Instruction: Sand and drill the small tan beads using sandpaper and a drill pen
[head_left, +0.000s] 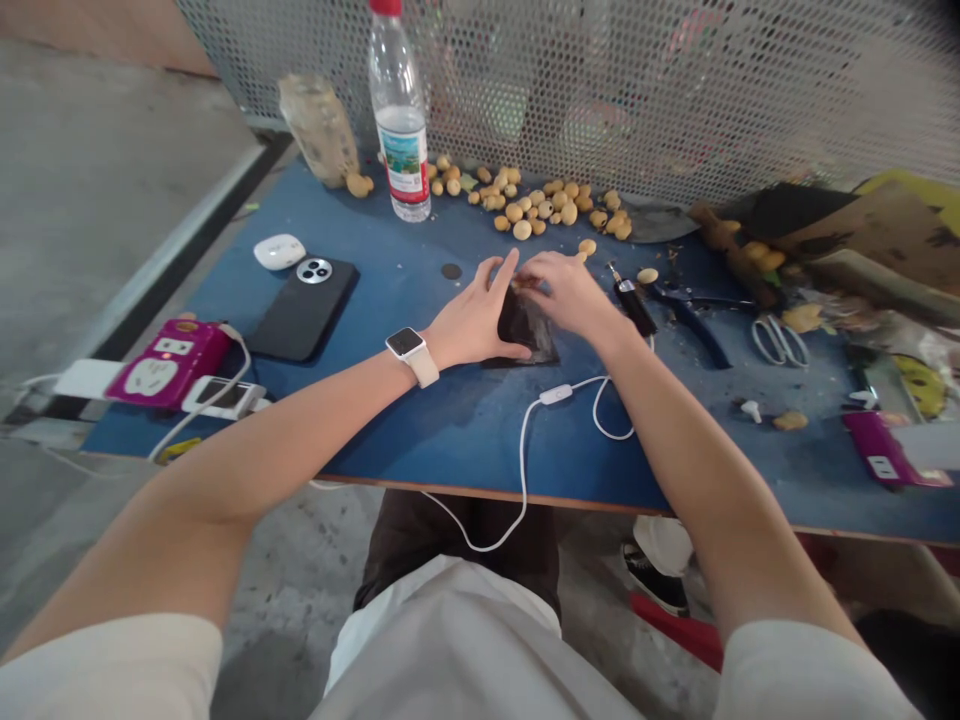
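Note:
My left hand (476, 315), with a white watch (407, 345) on the wrist, rests over a dark flat pad (536, 335) on the blue table. Its fingers are spread, the thumb lying along the pad's near edge. Over the far part of the pad, my right hand (562, 288) has its fingers curled and pressed together. Something small and brownish shows at those fingertips, mostly hidden, so its kind is unclear. Just right of that hand lies a black pen-shaped tool (634, 305) with a metal tip. A white cable with an inline switch (556, 394) loops across the table.
Several small tan gourds (555, 203) lie along the back beside a water bottle (405, 150) and a jar (319, 130). Left are a phone (306, 310), white case (279, 251) and purple power strip (169, 360). Right are pliers (697, 325) and scissors (780, 340).

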